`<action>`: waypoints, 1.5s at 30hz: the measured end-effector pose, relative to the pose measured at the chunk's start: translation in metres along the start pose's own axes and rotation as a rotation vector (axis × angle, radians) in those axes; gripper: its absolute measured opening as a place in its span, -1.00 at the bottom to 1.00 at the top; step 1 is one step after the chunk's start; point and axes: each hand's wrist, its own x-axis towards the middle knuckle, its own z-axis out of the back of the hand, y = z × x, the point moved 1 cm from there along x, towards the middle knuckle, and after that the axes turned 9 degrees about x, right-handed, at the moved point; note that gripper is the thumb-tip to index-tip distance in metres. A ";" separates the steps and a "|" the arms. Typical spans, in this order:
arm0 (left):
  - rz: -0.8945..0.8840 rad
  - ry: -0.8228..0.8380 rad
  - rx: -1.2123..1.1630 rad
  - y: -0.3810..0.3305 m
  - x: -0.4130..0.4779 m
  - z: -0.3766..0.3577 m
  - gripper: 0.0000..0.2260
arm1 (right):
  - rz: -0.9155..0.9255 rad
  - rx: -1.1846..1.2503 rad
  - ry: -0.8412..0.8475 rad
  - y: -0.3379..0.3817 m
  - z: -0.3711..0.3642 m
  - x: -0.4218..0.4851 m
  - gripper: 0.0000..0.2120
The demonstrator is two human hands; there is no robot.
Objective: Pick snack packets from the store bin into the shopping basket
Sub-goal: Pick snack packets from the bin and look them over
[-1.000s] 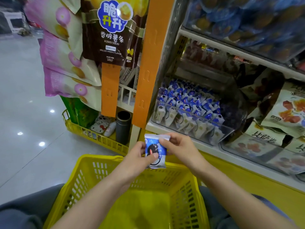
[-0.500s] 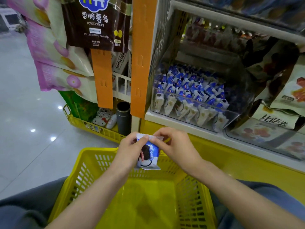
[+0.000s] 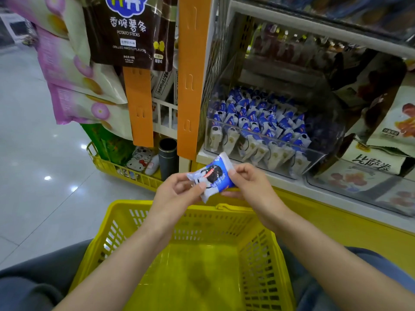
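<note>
**Entry: one snack packet, held in both hands above the basket, drop pending**

**Item.** Snack packet, blue and white, with a dark round biscuit printed on its face. It is tilted, upper corner away from the person, and spans the gap between the two hands.

**Left hand**. Partly closed. The thumb tip presses the packet's near-left end and the curled fingers back it from beneath: a pinch, not a full fist.

**Right hand**. Partly closed. The thumb lies on the packet's right edge and the fingers run under it. It has hold of nothing else.

**Shopping basket**. Yellow, slatted. It sits below and nearer the person than both hands. Its far rim lies just under the knuckles, so the packet hangs about over that rim rather than over the open middle.

**Store bin**. Clear-walled, on the shelf beyond and to the right of the right hand, and stocked with rows of matching packets.

**Step, as judged.** Packet picked and in hand; release into the basket is not yet done.

**Handling notes.**
- Draw both hands back toward the body until the packet is over the basket's floor, clear of the far rim.
- Lower before letting go, since a light foil packet may flutter or skid.
- Release one hand first, probably the right, as it sits nearer the bin for the next pick.
- Grip by the sealed ends, because squeezing the middle risks cracking the biscuit.

**Adjacent, not for picking.** The potato-stick bags hang beyond and above the left hand.
</note>
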 end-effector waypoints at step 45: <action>0.134 -0.072 0.352 0.008 0.007 0.007 -0.81 | 0.577 -0.447 -0.006 -0.007 0.000 -0.005 -0.92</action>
